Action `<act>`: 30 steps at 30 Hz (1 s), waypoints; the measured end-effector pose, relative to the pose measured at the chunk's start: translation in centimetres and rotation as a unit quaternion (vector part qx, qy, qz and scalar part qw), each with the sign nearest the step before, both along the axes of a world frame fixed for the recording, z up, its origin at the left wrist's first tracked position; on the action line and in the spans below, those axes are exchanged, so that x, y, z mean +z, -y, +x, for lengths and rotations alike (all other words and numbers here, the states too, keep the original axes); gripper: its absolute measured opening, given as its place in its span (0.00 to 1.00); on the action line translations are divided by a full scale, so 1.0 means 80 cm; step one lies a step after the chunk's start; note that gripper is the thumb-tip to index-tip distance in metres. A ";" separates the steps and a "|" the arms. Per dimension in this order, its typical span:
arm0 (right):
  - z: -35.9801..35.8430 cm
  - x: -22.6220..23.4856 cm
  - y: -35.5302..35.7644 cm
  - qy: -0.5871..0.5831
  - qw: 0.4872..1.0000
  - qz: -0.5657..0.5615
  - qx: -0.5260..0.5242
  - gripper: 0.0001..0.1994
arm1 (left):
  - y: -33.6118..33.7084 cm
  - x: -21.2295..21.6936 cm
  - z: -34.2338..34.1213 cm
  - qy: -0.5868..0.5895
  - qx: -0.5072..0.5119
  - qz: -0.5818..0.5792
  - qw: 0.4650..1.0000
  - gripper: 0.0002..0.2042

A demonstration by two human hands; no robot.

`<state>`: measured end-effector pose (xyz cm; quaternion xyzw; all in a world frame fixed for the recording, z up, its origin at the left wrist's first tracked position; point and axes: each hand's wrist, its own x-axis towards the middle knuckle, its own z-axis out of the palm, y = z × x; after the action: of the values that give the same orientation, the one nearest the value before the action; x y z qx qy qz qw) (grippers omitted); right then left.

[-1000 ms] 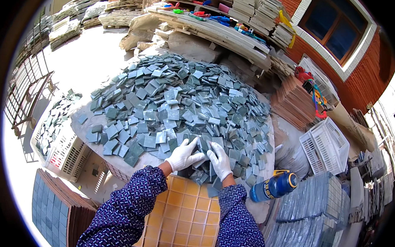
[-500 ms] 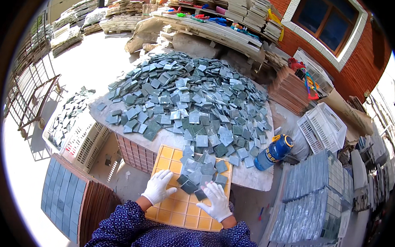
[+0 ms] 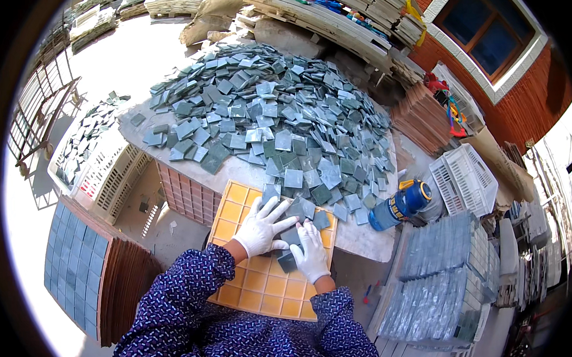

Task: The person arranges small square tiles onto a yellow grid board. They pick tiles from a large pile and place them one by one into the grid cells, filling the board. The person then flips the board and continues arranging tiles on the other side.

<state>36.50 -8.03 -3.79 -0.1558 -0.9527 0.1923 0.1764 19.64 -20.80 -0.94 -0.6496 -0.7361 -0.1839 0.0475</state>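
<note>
A yellow gridded tray [image 3: 255,285] lies in front of me, its far edge against the table with the tile heap. Loose square grey-green stone tiles [image 3: 292,235] sit on the tray's right part, partly hidden under my hands. My left hand [image 3: 261,231], in a white glove, lies over them with its fingers spread toward the right. Beside it my right hand [image 3: 310,253], also gloved, rests its outstretched fingers on the tiles. The fingertips of both hands nearly meet. Neither hand is closed round a tile.
A big heap of tiles [image 3: 277,109] covers the table [image 3: 228,175]. At its right edge stands a blue bottle [image 3: 400,206]. Stacked tile sheets [image 3: 81,261] stand left; wrapped stacks [image 3: 428,287] and a white crate [image 3: 465,181] stand right. A tile-filled crate [image 3: 106,178] is far left.
My left hand has moved right from the tray's left side onto the tiles. My right hand has shifted slightly forward over them. The view has tilted downward a little.
</note>
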 end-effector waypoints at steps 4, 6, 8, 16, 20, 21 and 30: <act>0.020 0.042 -0.014 -0.066 0.994 -0.084 -0.007 0.23 | 0.056 -0.025 -0.054 0.044 0.148 -0.049 0.987 0.35; 0.043 0.040 0.003 -0.040 0.988 -0.103 -0.104 0.21 | 0.101 -0.032 -0.049 0.072 0.143 -0.037 0.986 0.35; 0.066 0.028 0.032 -0.003 0.981 -0.124 -0.150 0.24 | 0.136 -0.020 -0.015 0.094 0.153 0.011 0.984 0.34; 0.041 0.007 0.089 -0.007 0.989 -0.022 -0.145 0.29 | 0.112 -0.012 0.042 0.141 0.231 0.025 0.962 0.36; 0.060 0.023 0.069 0.001 0.977 -0.147 -0.152 0.29 | 0.083 -0.017 0.035 0.100 0.213 -0.011 0.972 0.34; 0.070 0.031 0.064 0.018 0.969 -0.183 -0.166 0.29 | 0.083 -0.018 0.032 0.099 0.198 -0.012 0.975 0.33; 0.136 0.030 0.058 0.061 0.972 -0.154 -0.164 0.28 | 0.138 -0.007 0.003 0.111 0.051 -0.062 0.991 0.31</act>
<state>47.42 -12.64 -1.37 -0.3471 -0.8820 0.2951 0.1207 19.89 -31.86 -1.47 -0.5887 -0.7788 -0.2061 -0.0660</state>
